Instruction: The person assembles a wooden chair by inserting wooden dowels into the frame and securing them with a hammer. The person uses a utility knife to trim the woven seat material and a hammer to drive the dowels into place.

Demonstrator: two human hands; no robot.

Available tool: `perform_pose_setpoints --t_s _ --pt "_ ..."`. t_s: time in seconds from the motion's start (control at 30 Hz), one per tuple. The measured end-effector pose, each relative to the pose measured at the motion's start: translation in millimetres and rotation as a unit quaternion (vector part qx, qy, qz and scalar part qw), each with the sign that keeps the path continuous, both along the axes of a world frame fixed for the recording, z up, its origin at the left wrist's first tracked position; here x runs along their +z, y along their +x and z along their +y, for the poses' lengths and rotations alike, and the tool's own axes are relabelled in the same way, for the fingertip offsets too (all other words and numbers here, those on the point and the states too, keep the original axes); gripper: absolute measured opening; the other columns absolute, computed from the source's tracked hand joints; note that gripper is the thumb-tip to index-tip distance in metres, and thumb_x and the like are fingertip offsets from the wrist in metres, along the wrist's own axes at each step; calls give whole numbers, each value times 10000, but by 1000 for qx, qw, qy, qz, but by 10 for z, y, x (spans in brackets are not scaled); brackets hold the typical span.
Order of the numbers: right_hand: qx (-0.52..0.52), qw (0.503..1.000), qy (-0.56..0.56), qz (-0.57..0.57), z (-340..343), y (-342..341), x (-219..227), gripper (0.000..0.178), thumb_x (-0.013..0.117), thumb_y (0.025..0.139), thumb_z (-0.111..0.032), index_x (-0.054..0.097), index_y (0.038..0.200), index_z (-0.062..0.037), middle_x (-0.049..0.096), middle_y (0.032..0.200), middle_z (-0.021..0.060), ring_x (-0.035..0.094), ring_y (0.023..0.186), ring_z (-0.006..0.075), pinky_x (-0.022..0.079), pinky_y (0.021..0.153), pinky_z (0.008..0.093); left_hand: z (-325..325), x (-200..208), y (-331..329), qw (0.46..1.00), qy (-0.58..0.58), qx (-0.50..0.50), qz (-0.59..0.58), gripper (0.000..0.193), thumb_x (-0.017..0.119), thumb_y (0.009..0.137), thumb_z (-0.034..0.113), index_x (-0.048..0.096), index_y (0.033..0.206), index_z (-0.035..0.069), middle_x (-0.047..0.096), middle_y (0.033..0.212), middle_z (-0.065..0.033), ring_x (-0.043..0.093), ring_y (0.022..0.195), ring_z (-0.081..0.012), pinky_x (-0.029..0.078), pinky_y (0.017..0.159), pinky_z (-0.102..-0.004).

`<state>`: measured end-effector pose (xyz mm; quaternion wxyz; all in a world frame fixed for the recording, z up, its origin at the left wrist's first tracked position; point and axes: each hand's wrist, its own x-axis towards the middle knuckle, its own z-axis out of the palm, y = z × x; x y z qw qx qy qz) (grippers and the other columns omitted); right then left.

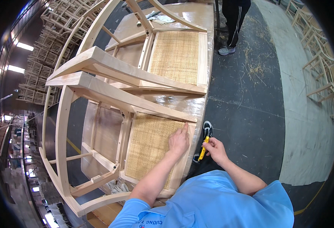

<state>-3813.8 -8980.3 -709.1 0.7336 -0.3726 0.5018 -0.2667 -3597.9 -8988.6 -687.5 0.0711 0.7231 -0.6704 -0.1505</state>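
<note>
Plainly, the left hand point(178, 140) reaches up over the seat with its index finger extended to the upper-right corner of the lower cane panel point(146, 140), gripping nothing visible, while the right hand point(215, 149), elbow bent, grasps one yellow knife point(203, 148) right of centre. Two chairs point(136, 104), each with one cane panel, lie centre and upper centre on one table point(201, 112). Past its right edge, dark floor point(246, 121) leaves room beside the right hand.

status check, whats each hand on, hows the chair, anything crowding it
Left hand at woven panel's corner. Right hand gripping yellow cutter, clear of panel. Near chair frame on table. Second chair frame close alongside.
</note>
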Motion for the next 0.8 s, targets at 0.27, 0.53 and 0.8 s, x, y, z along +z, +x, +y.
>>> perform_pose_setpoints --t_s 0.27,0.53,0.8 --pt "51 998 -17 19 -8 449 -210 195 703 1042 -198 656 1088 -14 711 870 24 650 688 74 542 551 246 116 74 172 992 51 -15 115 429 607 1027 236 635 1428 84 688 1011 -193 715 881 -377 575 780 -501" --pt "84 996 23 33 -200 906 -57 284 724 1036 -240 656 1008 34 717 786 83 676 621 123 562 530 278 759 -35 130 813 214 254 478 455 478 1137 461 574 1295 45 687 1015 -94 664 813 -147 564 696 -313" --pt "62 996 55 27 -196 1073 -93 368 769 999 -298 670 1013 56 728 787 98 707 636 128 568 530 272 807 -78 159 789 208 283 505 450 355 1174 424 571 1132 32 548 783 -29 526 533 -116 478 493 -277"
